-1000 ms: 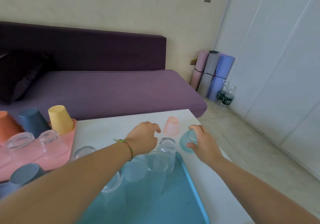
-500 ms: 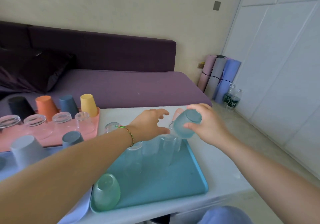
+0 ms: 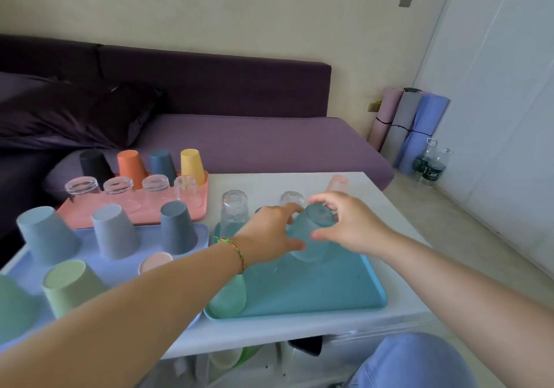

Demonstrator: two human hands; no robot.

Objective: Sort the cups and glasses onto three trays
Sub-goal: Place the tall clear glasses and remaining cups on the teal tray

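Gripping blue glass [image 3: 308, 222], right hand [image 3: 356, 228]; left hand [image 3: 266, 237] contact unclear.

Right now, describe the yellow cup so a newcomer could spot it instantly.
On the white table, find the pink tray at the far left, in front of the purple sofa. Its back row holds four upturned opaque cups; the yellow cup is the rightmost, beside a dark blue cup, and the only yellow one in view.
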